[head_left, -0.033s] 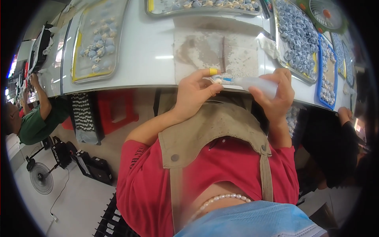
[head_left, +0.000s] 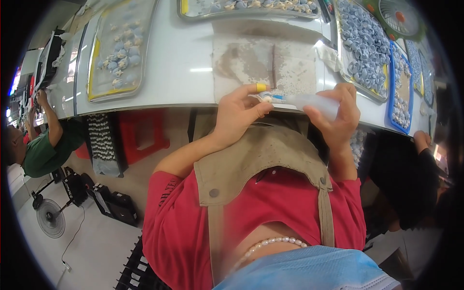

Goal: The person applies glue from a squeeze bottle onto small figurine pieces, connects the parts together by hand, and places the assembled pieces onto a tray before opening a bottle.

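Note:
Between thumb and fingertips my left hand [head_left: 235, 112] pinches a small cream-coloured piece [head_left: 266, 98], mostly hidden by the fingers. A yellow band [head_left: 261, 87] wraps one fingertip of that hand. My right hand [head_left: 340, 113] is wrapped round a translucent white squeeze bottle [head_left: 316, 103], tilted on its side. The bottle's blue nozzle tip [head_left: 277, 97] points left and is right beside the small piece; whether they touch I cannot tell. Both hands are at the table's near edge, over a stained sheet of card [head_left: 295, 67]. A thin brown stick [head_left: 273, 65] lies on the card.
Trays of small blue-and-cream parts stand at the left [head_left: 92, 79], along the back [head_left: 193, 17] and at the right [head_left: 345, 72]. Beyond is a blue tray [head_left: 409, 126]. A crumpled white cloth [head_left: 329, 58] lies near the card. Co-workers sit on both sides.

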Tool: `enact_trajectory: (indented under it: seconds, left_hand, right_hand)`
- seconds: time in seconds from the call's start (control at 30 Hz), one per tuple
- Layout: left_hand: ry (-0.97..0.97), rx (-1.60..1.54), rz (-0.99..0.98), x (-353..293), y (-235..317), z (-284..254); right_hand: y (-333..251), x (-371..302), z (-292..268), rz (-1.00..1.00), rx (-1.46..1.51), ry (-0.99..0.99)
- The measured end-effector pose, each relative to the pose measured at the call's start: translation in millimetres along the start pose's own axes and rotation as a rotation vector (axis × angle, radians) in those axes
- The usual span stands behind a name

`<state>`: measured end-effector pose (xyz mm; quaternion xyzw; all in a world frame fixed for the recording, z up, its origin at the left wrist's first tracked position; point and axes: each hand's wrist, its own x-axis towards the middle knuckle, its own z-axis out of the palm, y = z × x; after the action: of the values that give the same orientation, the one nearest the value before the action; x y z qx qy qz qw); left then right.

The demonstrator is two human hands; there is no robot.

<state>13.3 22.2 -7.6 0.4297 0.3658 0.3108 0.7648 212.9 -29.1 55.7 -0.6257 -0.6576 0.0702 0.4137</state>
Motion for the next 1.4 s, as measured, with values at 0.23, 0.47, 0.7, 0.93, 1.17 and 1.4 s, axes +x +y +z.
enact_trajectory:
  seconds: [0.23,0.47,0.7,0.93,1.17,1.4]
  left_hand:
    - [-0.017,-0.097,-0.02,1.9,1.2,-2.8]
    - [-0.026,-0.146,-0.044,4.0,-1.2,-1.6]
    - [-0.024,-0.166,-0.051,3.9,-1.4,-2.7]
    - [-0.016,-0.347,-0.169,3.7,-4.1,-10.4]
    - [-0.235,-0.323,0.1,7.6,2.9,-8.9]
    - [-0.118,-0.266,-0.022,0.4,2.5,-12.1]
  right_hand:
    - [2.9,2.0,0.8,-0.033,-0.033,0.001]
    - [5.5,-0.2,-0.5,-0.01,-0.02,0.012]
    - [6.4,1.2,1.8,-0.027,-0.025,0.012]
    - [21.4,-2.6,19.5,0.298,0.282,0.132]
    - [78.6,-12.2,48.3,0.436,0.065,0.014]
    - [142.9,15.1,-24.8,0.061,-0.472,0.016]
